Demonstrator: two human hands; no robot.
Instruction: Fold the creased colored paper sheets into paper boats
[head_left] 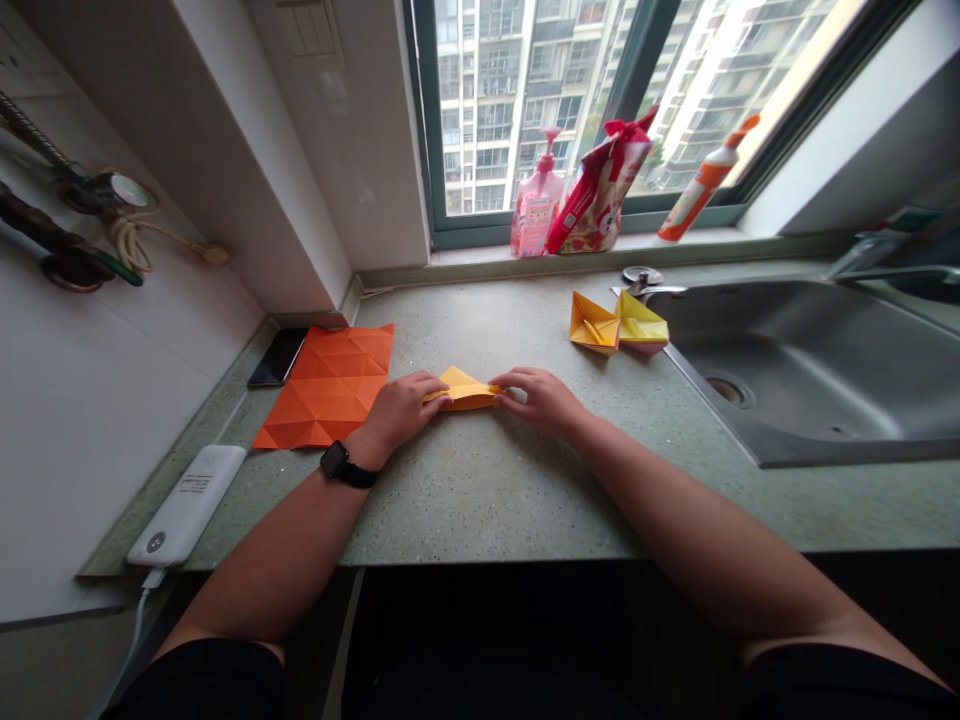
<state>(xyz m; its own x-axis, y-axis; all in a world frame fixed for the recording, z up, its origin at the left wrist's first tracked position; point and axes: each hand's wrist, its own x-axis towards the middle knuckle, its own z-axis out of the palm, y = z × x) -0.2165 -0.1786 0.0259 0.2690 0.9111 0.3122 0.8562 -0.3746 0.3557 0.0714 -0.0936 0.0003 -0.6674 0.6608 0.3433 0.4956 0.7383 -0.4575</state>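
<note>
A partly folded piece of yellow-orange origami paper [466,388] is held just over the middle of the counter, its peak pointing away from me. My left hand [409,405], with a black watch on the wrist, pinches its left end. At the right end, the fingertips and thumb of my right hand [544,398] close on the other corner. Left of my left hand lies a creased orange sheet of paper [337,375]. Two folded paper pieces, one orange [592,322] and one yellow [640,322], stand side by side near the sink.
A steel sink [825,370] fills the counter's right side. At the left are a phone [279,357] and a white power bank [187,508] with a cable. A pink pump bottle [537,210], a red bag [606,190] and an orange-white bottle [701,190] line the windowsill.
</note>
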